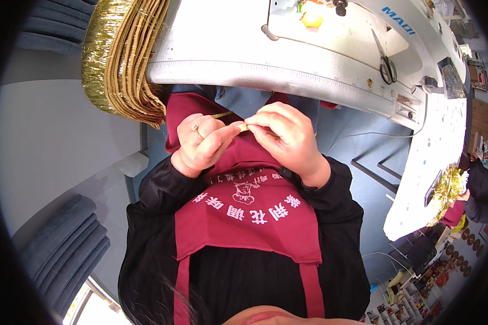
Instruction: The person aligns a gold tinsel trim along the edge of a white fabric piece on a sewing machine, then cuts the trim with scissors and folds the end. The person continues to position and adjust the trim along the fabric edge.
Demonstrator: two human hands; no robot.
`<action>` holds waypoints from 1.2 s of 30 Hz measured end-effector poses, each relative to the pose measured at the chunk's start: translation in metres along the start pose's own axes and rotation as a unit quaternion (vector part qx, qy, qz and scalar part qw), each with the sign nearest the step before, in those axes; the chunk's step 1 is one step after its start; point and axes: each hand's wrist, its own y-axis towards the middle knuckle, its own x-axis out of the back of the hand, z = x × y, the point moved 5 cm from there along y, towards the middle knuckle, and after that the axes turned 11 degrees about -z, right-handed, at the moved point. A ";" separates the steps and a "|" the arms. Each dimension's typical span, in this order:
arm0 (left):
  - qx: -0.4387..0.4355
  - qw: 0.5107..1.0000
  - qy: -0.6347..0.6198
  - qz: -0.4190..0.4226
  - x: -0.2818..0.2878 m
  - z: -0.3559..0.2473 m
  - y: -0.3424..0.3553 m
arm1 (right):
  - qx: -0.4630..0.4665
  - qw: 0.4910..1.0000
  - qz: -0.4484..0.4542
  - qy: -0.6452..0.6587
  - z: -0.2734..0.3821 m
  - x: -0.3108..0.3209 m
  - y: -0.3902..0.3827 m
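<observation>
Above my lap, both of my hands meet and pinch a narrow gold strip (243,128) between the fingertips. My left hand (200,143), with a ring on one finger, is closed on its left end; a thin gold length (222,115) shows just behind that hand. My right hand (291,138) grips the other end between thumb and fingers. Most of the strip is hidden by the fingers. Beneath them spreads a dark red apron (249,216). At the far left, a thick stack of folded gold tinsel trim (127,59) hangs over the table edge.
A white sewing machine (417,38) stands on the pale worktable (276,76), which has a ruler along its front edge. Black-handled scissors (386,67) lie beside the machine. Another person's sleeve (480,184) and more gold tinsel (447,195) appear at the far right.
</observation>
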 end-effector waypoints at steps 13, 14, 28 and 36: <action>-0.033 0.999 0.032 0.020 -0.003 -0.005 0.002 | 0.144 0.973 0.000 -0.178 0.017 -0.004 -0.005; -0.035 0.999 0.034 0.020 -0.003 -0.006 0.002 | 0.131 0.977 -0.014 -0.166 0.016 -0.004 -0.005; -0.041 0.997 0.070 0.018 0.002 -0.007 0.005 | -0.023 0.999 -0.048 0.000 -0.003 0.017 -0.004; -0.048 0.995 0.083 0.023 0.005 -0.009 0.000 | -0.053 0.998 -0.001 0.045 -0.001 0.008 -0.005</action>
